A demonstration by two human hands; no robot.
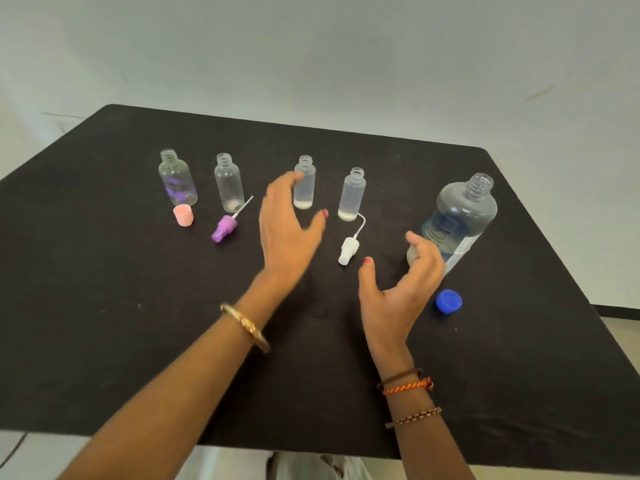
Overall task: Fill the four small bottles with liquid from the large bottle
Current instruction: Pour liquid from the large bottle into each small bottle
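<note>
While four small clear plastic bottles stand uncapped in a row across the black table [104,271], both bare hands hover above it with nothing in them. The left hand [287,233] is spread, its fingers [289,180] curved in front of the third small bottle [305,183]; whether they touch it I cannot tell. The right hand [398,289] is also spread and cupped, its fingers [420,245] near the base of the large clear plastic bottle [460,216], which stands uncapped at the right end of the row with clear liquid in its lower part. The first small bottle [177,180], at the far left, shows a purple tint inside, and a pink cap [183,215] sits just in front of it. Beside the second small bottle [228,183] lies a purple spray top [225,228] with its thin tube. The fourth small bottle [352,195] has a white spray top [348,249] lying in front of it. A round blue cap [449,301] rests near the large bottle's base. The three rightmost small bottles hold a little liquid at the bottom.
</note>
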